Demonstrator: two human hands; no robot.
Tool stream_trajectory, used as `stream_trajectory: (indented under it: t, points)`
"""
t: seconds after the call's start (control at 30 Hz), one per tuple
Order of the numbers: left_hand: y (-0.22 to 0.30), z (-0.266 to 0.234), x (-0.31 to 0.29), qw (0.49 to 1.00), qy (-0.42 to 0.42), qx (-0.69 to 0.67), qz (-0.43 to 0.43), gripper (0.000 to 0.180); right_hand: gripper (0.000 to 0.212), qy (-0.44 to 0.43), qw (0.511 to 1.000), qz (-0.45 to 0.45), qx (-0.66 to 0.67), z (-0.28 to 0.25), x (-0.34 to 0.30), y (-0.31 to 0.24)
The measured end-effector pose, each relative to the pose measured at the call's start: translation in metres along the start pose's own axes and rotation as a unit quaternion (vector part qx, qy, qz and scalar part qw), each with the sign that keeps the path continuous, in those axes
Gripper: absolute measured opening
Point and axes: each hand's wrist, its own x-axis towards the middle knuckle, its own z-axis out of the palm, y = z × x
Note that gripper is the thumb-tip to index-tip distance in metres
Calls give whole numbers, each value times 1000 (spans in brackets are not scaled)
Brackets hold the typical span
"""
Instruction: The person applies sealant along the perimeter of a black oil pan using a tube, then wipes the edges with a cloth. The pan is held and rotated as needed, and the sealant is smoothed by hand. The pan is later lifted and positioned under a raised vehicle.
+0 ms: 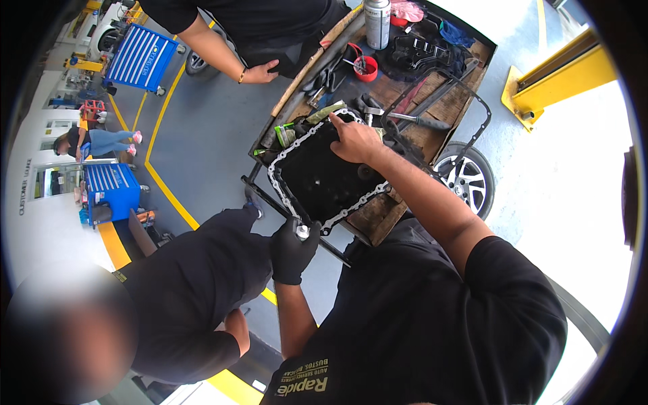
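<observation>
Shows a black rectangular oil pan (322,177) mid-view, lying on the near end of a wood-topped cart (378,219), with a silvery-grey line along its scalloped flange. Points onto the far side of that flange with the bare right hand (356,140): index finger stretched out to the rim, thumb spread wide from it, other fingers bent. Grips a small silvery piece (302,232) in the black-gloved left hand (294,251), closed around it beside the near left corner of the pan; cannot tell exactly what the piece is, nor whether glove and pan touch.

Just beyond the pan, shows a rolled greenish cloth (325,112) and green packaging (287,133). To the right, has a dark-handled tool (432,123) and a thin black gasket (487,113) reaching out past the cart's edge. Farther back, holds a red cup (365,68) with tools in it, a spray can (376,25) standing upright, a blue cloth (456,34) and a pink cloth (406,10).

Beyond the cart, includes an alloy wheel (464,177), a yellow lift post (563,88), blue tool chests (142,57), a dark-shirted co-worker (196,290) at left, and another person's hand (260,72) across the cart.
</observation>
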Motion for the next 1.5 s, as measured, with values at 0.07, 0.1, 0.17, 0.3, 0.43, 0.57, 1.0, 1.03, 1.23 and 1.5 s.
stream_trajectory:
  t: [0.07,0.1,0.17,0.3,0.43,0.57,1.0,1.03,1.23,1.5]
  points:
    - [-6,1,0,1000,5,2,-4,38,92,-12,1000,-8,-21,2,4,-4]
    - [-9,1,-1,1000,11,9,-3,40,92,-18,1000,-6,-22,4,4,-7]
    - [-13,2,6,1000,8,-1,3,40,91,-18,999,3,-26,1,4,-9]
    - [-16,-6,16,1000,-1,-16,1,39,91,-18,999,28,-38,3,6,-16]
    - [-20,-14,26,999,29,-12,37,33,90,-25,998,27,-42,4,4,-30]
    - [-32,-23,24,1000,1,-4,-11,41,91,0,999,46,-23,16,11,-40]
    - [-55,-14,42,997,23,-31,64,33,89,-16,994,66,-90,9,-2,-45]
    - [-57,-14,44,997,20,-31,64,33,89,-2,994,72,-84,9,-2,-41]
    - [-64,-14,45,996,24,-50,63,35,90,9,994,64,-91,16,1,-36]
    - [-64,-20,46,999,-6,-38,38,38,90,12,995,54,-81,24,-3,-45]
